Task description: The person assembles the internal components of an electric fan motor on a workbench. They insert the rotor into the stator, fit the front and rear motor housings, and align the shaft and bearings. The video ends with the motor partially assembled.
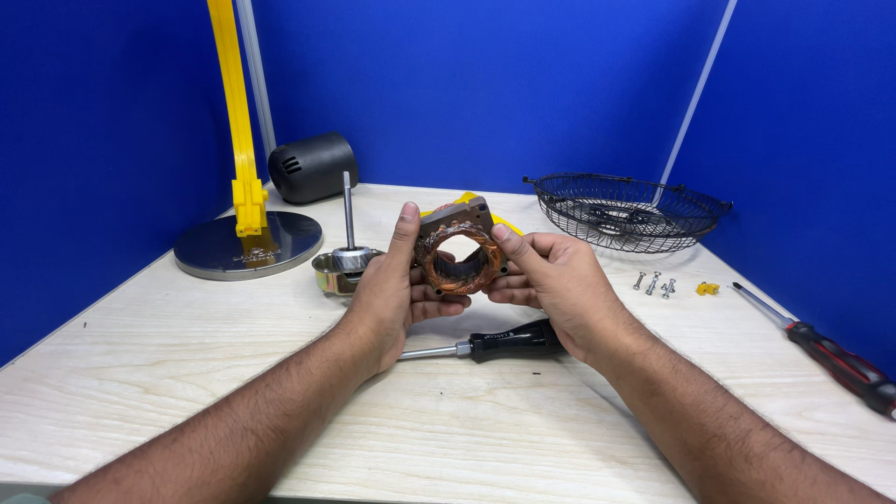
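Pale wooden table (467, 429) between blue walls, bearing a black wire fan guard (627, 213) at far right, a round metal base (245, 245) with yellow upright at far left, and a black motor cover (313, 168) behind. Above table centre, left hand (392, 294) and right hand (551, 275) both grip a copper-wound motor stator (457, 250), fingers curled round its edges. Beneath lies a black-handled screwdriver (509, 341); loose screws (653, 283) lie right.

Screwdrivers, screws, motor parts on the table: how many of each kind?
Screwdrivers: 2, black and red-black
Screws: 3, blurred
Yellow clip: 1
Motor parts: 3, stator held in left hand and right hand, rotor, black housing
Fan guard: 1
Round base: 1
Total: 11
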